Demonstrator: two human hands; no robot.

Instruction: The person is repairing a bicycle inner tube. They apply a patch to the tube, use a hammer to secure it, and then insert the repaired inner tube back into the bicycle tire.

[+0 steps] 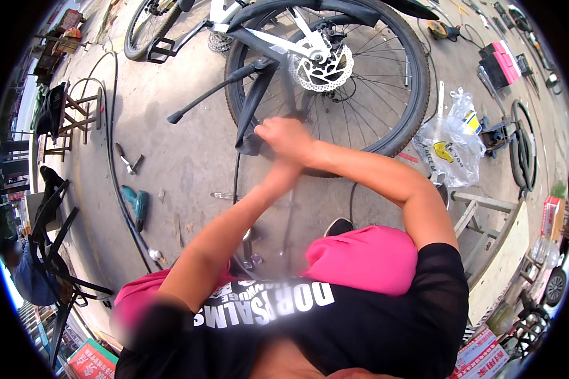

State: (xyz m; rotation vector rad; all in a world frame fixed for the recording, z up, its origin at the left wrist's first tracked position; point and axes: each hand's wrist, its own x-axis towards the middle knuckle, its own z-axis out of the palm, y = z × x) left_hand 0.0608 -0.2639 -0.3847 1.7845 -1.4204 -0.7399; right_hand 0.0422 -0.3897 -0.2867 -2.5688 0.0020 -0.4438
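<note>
A bicycle wheel [417, 76] with a silver brake disc [322, 68] is in front of me, still attached to a white bicycle frame [224, 12]. A flat black inner tube [254, 104] hangs down over the wheel's left side. My right hand [289, 138] is closed in a fist at the wheel's lower edge, close beside the tube; what lies inside its fingers is hidden. My left hand [283, 174] is blurred just below, touching or overlapping the right wrist, with its fingers not visible. A black kickstand [212, 93] sticks out left of the tube.
A teal power tool [136, 206] and a small hand tool [129, 161] lie at left beside a long black hose [112, 145]. Wooden stools [82, 114] stand farther left. At right are a clear plastic bag [455, 148], a pink-and-black box [501, 65] and a wooden bench [496, 265].
</note>
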